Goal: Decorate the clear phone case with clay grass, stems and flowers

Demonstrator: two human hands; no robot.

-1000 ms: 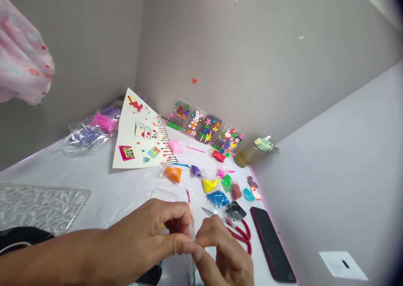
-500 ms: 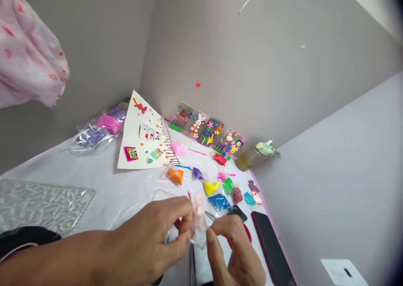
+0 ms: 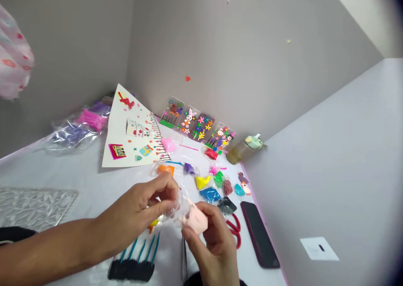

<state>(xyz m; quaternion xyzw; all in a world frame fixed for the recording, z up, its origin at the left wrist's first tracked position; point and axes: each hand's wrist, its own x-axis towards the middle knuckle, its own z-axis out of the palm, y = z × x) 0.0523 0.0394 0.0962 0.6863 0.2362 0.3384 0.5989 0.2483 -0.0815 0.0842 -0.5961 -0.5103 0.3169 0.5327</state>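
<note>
My left hand (image 3: 141, 206) pinches a thin clear plastic bag (image 3: 180, 206) between thumb and fingertips. Between the thumb and fingers of my right hand (image 3: 218, 246) is a lump of pale pink modelling clay (image 3: 197, 219), which touches the bag's edge. Below my left hand lies a piece decorated with a black clay base (image 3: 131, 270) and several blue clay stems; my hand and wrist hide its upper part. A bit of yellow and orange clay (image 3: 153, 224) shows under the bag. Tweezers (image 3: 184, 258) lie between my hands.
Beyond my hands are bagged clays, including blue (image 3: 210, 195), yellow (image 3: 202, 182) and black (image 3: 227, 205). Red-handled scissors (image 3: 238, 237) and a dark phone (image 3: 260, 235) lie at right. Decorated clear cases (image 3: 201, 126) lean on the wall beside a bottle (image 3: 239, 152). A decorated sheet (image 3: 110, 128) stands at left.
My right hand has closed on the pale pink clay, which now shows as a lump beside the bag. Both hands sit farther left in view, uncovering the black base and blue stems. The camera view has shifted.
</note>
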